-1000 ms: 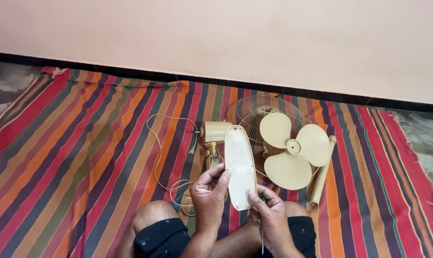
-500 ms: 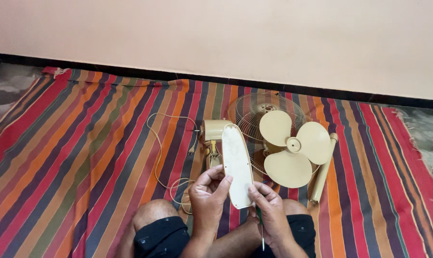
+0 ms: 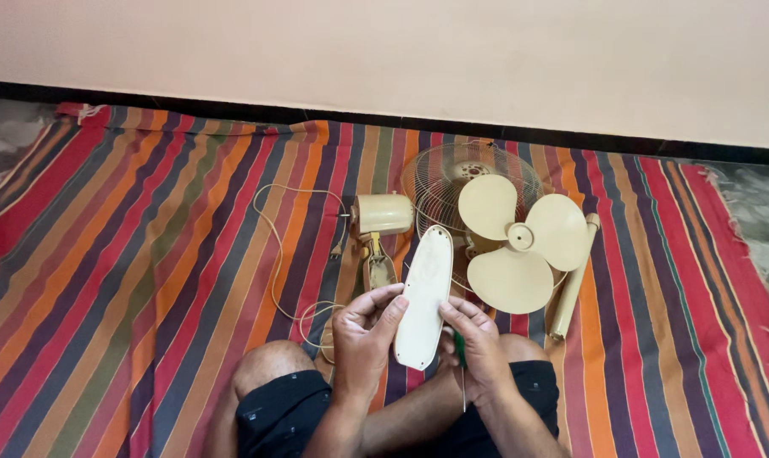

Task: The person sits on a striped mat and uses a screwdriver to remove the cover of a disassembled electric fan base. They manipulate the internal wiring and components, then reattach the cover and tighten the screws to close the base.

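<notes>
We sat cross-legged on a striped mat (image 3: 147, 280) and held a long cream plastic cover (image 3: 424, 297) upright between both hands, just above our knees; the left hand (image 3: 363, 339) curled its fingers and thumb round the cover's left edge, and the right hand (image 3: 478, 343) pinched the right edge with thumb and fingertips; that same hand also kept a green-handled screwdriver (image 3: 461, 369) tucked against the palm, its thin shaft pointing down. Just beyond the cover lay a cream motor housing (image 3: 384, 214) with its cord (image 3: 278, 254) looping across the mat; to the right a three-bladed fan blade (image 3: 520, 242) rested on a wire guard (image 3: 440, 178); a cream tube (image 3: 575, 276) lay beside them.
</notes>
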